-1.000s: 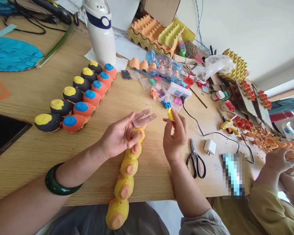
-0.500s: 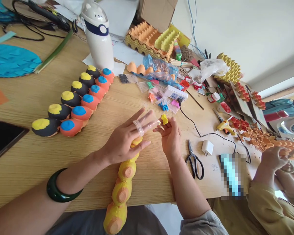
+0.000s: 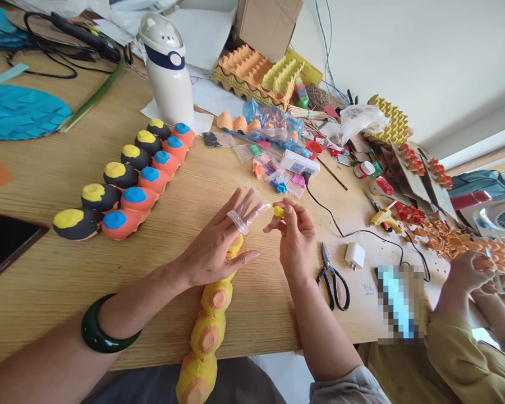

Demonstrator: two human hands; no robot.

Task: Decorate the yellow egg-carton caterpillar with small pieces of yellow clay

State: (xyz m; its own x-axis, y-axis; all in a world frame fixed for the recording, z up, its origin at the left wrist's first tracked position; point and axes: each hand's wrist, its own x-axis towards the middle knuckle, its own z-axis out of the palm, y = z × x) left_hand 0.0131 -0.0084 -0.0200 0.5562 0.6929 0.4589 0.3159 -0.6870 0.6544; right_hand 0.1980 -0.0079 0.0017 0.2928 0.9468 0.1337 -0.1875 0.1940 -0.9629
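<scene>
Pale wood-grain bench (image 3: 37, 280), front edge running under both forearms. Two rows of painted egg-carton cups (image 3: 122, 185), black-and-yellow and orange-and-blue, sit far left, well apart from the left hand (image 3: 210, 252). Its fingers (image 3: 246, 205) are spread wide and empty, a clear plastic ring (image 3: 238, 221) around them. Thumb rests on a long yellow-orange pulp egg-carton strip (image 3: 208, 320), which overhangs the edge. Right hand (image 3: 294, 238) pinches a small yellow piece (image 3: 279, 211) between fingertips. Black-handled steel scissors (image 3: 332, 280) lie just beyond it.
</scene>
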